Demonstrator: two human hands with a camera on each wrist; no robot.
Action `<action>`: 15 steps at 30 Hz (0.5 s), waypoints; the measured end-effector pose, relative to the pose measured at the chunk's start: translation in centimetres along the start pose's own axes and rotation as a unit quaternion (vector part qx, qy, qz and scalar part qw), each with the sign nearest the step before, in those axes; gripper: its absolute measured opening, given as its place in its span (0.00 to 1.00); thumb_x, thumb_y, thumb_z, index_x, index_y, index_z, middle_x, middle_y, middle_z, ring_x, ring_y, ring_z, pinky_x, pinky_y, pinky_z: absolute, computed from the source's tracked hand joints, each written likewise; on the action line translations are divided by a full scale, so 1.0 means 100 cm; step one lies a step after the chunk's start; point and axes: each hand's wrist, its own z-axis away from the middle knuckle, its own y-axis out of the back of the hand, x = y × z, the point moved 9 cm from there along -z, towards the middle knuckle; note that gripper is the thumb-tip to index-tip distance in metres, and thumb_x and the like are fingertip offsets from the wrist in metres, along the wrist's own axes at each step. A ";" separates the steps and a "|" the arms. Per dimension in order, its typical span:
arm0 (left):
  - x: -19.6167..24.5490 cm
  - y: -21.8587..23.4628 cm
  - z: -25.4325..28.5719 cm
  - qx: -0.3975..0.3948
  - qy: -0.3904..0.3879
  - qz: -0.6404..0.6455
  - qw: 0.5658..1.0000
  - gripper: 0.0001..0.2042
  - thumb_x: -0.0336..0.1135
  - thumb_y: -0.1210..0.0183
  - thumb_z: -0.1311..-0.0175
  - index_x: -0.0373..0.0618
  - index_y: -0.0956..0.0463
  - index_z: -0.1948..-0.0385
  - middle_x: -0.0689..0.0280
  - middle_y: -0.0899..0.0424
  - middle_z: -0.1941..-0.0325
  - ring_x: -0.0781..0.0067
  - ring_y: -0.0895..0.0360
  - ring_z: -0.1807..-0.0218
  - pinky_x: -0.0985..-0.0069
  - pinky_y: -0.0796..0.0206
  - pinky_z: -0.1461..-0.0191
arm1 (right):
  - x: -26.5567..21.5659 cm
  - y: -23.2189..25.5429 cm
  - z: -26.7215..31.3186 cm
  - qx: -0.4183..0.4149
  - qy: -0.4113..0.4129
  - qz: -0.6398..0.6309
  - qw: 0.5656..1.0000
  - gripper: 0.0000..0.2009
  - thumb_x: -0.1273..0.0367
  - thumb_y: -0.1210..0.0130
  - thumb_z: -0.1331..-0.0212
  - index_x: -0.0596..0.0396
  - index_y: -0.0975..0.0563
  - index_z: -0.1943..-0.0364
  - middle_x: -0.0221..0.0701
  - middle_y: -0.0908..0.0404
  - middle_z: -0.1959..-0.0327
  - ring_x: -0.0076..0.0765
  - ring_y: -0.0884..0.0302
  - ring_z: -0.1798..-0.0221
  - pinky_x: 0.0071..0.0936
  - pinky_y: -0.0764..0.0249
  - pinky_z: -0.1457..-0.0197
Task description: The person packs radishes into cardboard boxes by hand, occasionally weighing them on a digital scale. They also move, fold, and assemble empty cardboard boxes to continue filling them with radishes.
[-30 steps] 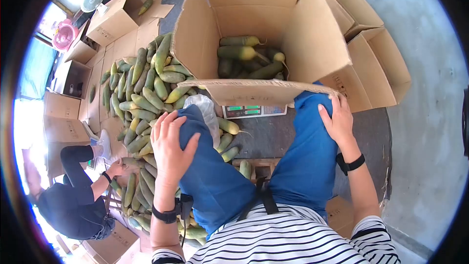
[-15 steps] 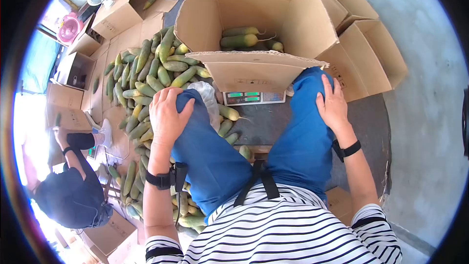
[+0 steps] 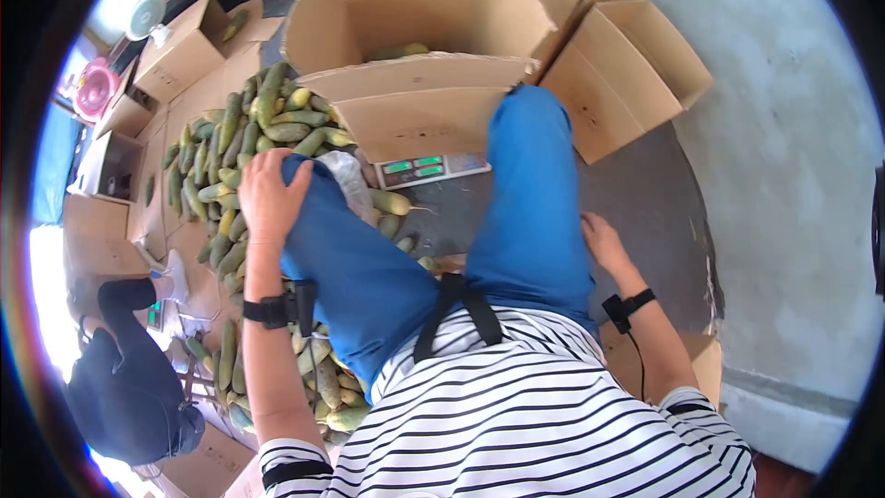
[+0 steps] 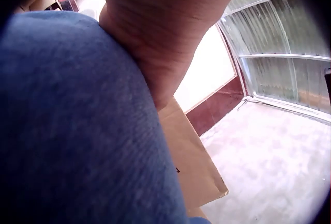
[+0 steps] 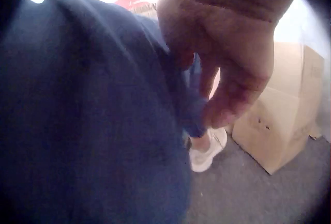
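In the head view my left hand (image 3: 268,194) rests on the left knee of the blue trousers (image 3: 359,263), its thumb spread toward the inner side. My right hand (image 3: 603,242) hangs beside the right thigh, fingertips at the cloth. The right wrist view shows those fingers (image 5: 227,105) loosely curled next to the trouser leg. Ahead of the knees a cardboard box (image 3: 419,120) with raised flaps stands on a digital scale (image 3: 433,169) with lit green displays. Mostly hidden behind its front flap are green radishes (image 3: 410,51). A clear plastic bag (image 3: 348,180) lies near the left knee.
A large heap of green radishes (image 3: 221,152) spreads to the left. Cardboard boxes (image 3: 627,74) stand at the right, with another box (image 3: 184,51) at the back left. Another person (image 3: 129,387) sits at the far left, near a pink fan (image 3: 95,89).
My right hand has left the right knee and dropped back to the outer side of the thigh. My left hand stays on its knee. The head view has shifted, showing less of the box's inside.
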 end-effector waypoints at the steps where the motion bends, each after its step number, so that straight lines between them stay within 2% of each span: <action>1: -0.003 -0.002 0.001 -0.002 -0.002 0.002 1.000 0.16 0.45 0.37 0.46 0.45 0.22 0.62 0.59 0.20 0.58 0.54 0.25 0.52 0.63 0.33 0.48 | 0.028 -0.017 0.010 -0.054 -0.032 0.041 0.997 0.17 0.63 0.53 0.38 0.53 0.25 0.47 0.47 0.23 0.50 0.48 0.25 0.46 0.42 0.30 0.44; 3: -0.005 -0.006 0.000 -0.001 -0.011 0.009 1.000 0.16 0.44 0.37 0.45 0.44 0.22 0.61 0.57 0.20 0.57 0.53 0.25 0.52 0.63 0.34 0.48 | 0.078 -0.051 0.035 -0.118 -0.041 0.107 0.986 0.16 0.64 0.52 0.39 0.53 0.24 0.49 0.47 0.23 0.50 0.50 0.26 0.45 0.44 0.29 0.44; 5: -0.003 -0.014 0.000 -0.009 -0.016 -0.003 1.000 0.15 0.43 0.38 0.42 0.43 0.22 0.59 0.57 0.19 0.57 0.51 0.25 0.52 0.63 0.34 0.47 | 0.124 -0.079 0.066 -0.144 -0.051 0.141 0.978 0.15 0.64 0.52 0.41 0.53 0.23 0.52 0.47 0.23 0.50 0.53 0.27 0.44 0.45 0.28 0.44; 7: 0.000 -0.024 -0.004 -0.035 -0.041 -0.023 0.998 0.15 0.42 0.41 0.39 0.44 0.24 0.57 0.58 0.21 0.54 0.53 0.27 0.48 0.64 0.37 0.44 | 0.174 -0.112 0.094 -0.120 -0.087 0.134 0.980 0.15 0.64 0.51 0.44 0.55 0.22 0.56 0.48 0.22 0.53 0.55 0.27 0.45 0.46 0.28 0.46; 8: 0.004 -0.026 -0.004 -0.034 -0.065 -0.029 0.997 0.15 0.42 0.42 0.38 0.44 0.25 0.55 0.59 0.21 0.52 0.53 0.28 0.47 0.64 0.38 0.42 | 0.180 -0.110 0.109 -0.113 -0.107 0.129 0.979 0.15 0.64 0.51 0.44 0.55 0.22 0.56 0.48 0.22 0.53 0.55 0.27 0.45 0.46 0.28 0.46; 10: 0.012 -0.025 -0.003 -0.048 -0.067 -0.035 0.996 0.15 0.42 0.44 0.36 0.44 0.25 0.53 0.60 0.22 0.50 0.54 0.29 0.45 0.63 0.39 0.40 | 0.201 -0.116 0.147 -0.114 -0.203 0.099 0.967 0.15 0.64 0.50 0.46 0.56 0.22 0.57 0.50 0.22 0.54 0.59 0.26 0.47 0.47 0.28 0.45; 14: 0.013 -0.028 -0.007 -0.088 -0.069 -0.066 0.991 0.16 0.43 0.44 0.36 0.44 0.25 0.52 0.59 0.23 0.48 0.54 0.29 0.43 0.63 0.40 0.39 | 0.253 -0.140 0.207 -0.124 -0.277 0.082 0.949 0.15 0.65 0.50 0.48 0.60 0.21 0.61 0.52 0.21 0.55 0.59 0.24 0.49 0.46 0.28 0.45; 15: 0.014 -0.028 -0.008 -0.089 -0.071 -0.074 0.991 0.16 0.43 0.45 0.35 0.43 0.25 0.52 0.59 0.23 0.47 0.53 0.29 0.43 0.63 0.40 0.39 | 0.264 -0.137 0.224 -0.117 -0.346 0.046 0.930 0.15 0.65 0.50 0.48 0.61 0.20 0.61 0.52 0.21 0.54 0.58 0.24 0.48 0.45 0.29 0.44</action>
